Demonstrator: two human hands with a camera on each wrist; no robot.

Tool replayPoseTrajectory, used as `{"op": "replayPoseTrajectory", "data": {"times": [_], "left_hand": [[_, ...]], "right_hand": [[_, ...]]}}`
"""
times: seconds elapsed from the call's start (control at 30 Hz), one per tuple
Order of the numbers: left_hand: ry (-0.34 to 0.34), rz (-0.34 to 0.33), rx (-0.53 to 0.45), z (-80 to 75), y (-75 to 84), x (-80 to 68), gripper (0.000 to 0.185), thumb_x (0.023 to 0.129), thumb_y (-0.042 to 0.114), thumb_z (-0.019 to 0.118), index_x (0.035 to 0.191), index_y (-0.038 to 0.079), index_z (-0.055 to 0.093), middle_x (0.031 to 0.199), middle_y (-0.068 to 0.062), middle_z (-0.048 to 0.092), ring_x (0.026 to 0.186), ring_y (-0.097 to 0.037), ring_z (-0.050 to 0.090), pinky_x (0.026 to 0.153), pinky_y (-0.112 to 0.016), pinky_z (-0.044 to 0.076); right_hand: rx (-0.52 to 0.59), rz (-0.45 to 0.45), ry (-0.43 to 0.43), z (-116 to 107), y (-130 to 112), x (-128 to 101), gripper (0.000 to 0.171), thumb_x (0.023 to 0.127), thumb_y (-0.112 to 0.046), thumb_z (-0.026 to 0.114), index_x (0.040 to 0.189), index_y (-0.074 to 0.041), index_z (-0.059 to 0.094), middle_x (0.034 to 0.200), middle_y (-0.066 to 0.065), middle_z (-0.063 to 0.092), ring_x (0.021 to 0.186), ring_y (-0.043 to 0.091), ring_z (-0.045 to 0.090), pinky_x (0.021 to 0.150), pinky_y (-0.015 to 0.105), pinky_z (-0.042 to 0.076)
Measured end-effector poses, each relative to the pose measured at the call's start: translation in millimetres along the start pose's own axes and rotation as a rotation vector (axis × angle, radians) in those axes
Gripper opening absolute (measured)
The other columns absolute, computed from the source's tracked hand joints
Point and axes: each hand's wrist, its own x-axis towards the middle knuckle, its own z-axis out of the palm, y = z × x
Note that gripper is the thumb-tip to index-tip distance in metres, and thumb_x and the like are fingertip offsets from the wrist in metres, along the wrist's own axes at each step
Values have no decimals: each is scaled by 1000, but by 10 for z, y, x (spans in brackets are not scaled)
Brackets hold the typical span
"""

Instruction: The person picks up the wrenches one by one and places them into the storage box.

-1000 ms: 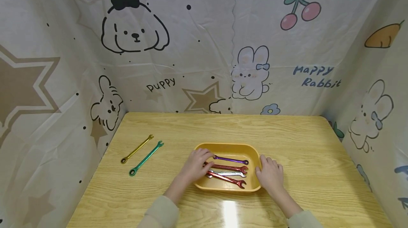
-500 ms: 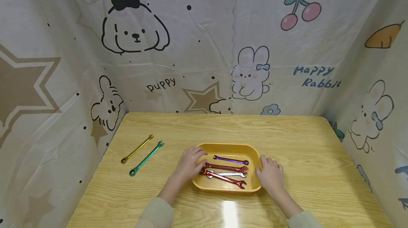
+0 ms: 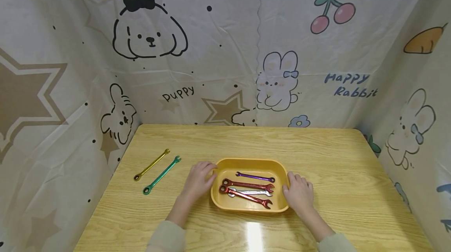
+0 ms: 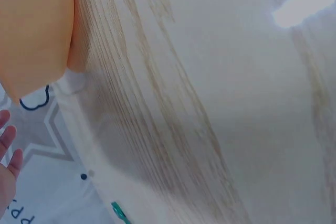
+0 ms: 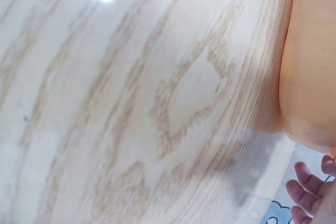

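Observation:
A yellow plastic tray (image 3: 251,207) sits on the table in the head view. Inside lie a purple wrench (image 3: 255,176), a silver wrench (image 3: 258,193) and two red wrenches, the upper red wrench (image 3: 246,184) and the lower red wrench (image 3: 248,197), partly over the silver one. My left hand (image 3: 198,181) is at the tray's left rim, fingers loosely bent and holding no wrench; whether the fingertips touch the rim is unclear. At the right end, my right hand (image 3: 300,194) holds the rim, thumb at its inner side. In the right wrist view, several right fingers (image 5: 304,195) show beyond the tray wall (image 5: 310,66).
On the table's left side lie a yellow wrench (image 3: 151,165) and a green wrench (image 3: 162,175), roughly parallel and slanted. A patterned cloth (image 3: 218,48) hangs behind the wooden table (image 3: 338,158) and along both sides.
My left hand has drawn back leftward from over the wrenches to the tray's left rim, uncovering the red wrenches' ring ends. The right hand and the tray stay put.

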Motion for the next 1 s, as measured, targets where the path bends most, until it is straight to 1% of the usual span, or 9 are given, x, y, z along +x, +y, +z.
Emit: {"op": "replayPoseTrajectory", "data": {"times": [0.2,0.4,0.63,0.8,0.9,1.0], "left_hand": [[0,-79,9,-39,-100,-36,22,83,19,66,104,11,65,103,-3,61,99,-22,53,87,-44,40],[-4,-147,4,-94,-194,-59,21,84,18,65,104,11,64,104,-3,61,99,-23,53,87,-43,40],[6,-207,-19,-152,-273,-107,22,84,17,65,105,9,65,104,-5,61,100,-26,53,87,-46,38],[32,-246,-2,-166,-350,-151,23,83,16,66,104,8,65,104,-6,61,102,-29,52,89,-52,37],[54,-263,-2,-172,-402,-176,23,83,15,66,104,8,64,102,-6,61,102,-30,52,88,-51,37],[58,-286,-3,-177,-449,-207,24,83,16,66,106,7,64,104,-7,61,103,-30,51,87,-50,37]], "right_hand": [[2,3,-7,4,4,-3,37,85,-21,54,116,-3,50,102,19,57,96,37,51,86,54,31],[3,5,-11,2,7,-6,39,85,-21,54,118,-2,49,103,19,57,96,37,51,86,54,31],[0,-3,-2,-4,6,-8,38,85,-21,54,117,-2,50,103,19,56,97,38,50,86,54,31],[-6,-19,22,-6,3,-8,37,84,-21,55,115,-3,51,101,19,57,95,37,51,85,53,32],[-13,-24,27,-6,3,-5,36,84,-22,55,115,-3,51,101,18,57,94,37,51,85,54,32],[-26,-21,22,-5,8,-4,37,84,-22,55,116,-3,51,102,19,57,96,38,50,86,54,31]]}}
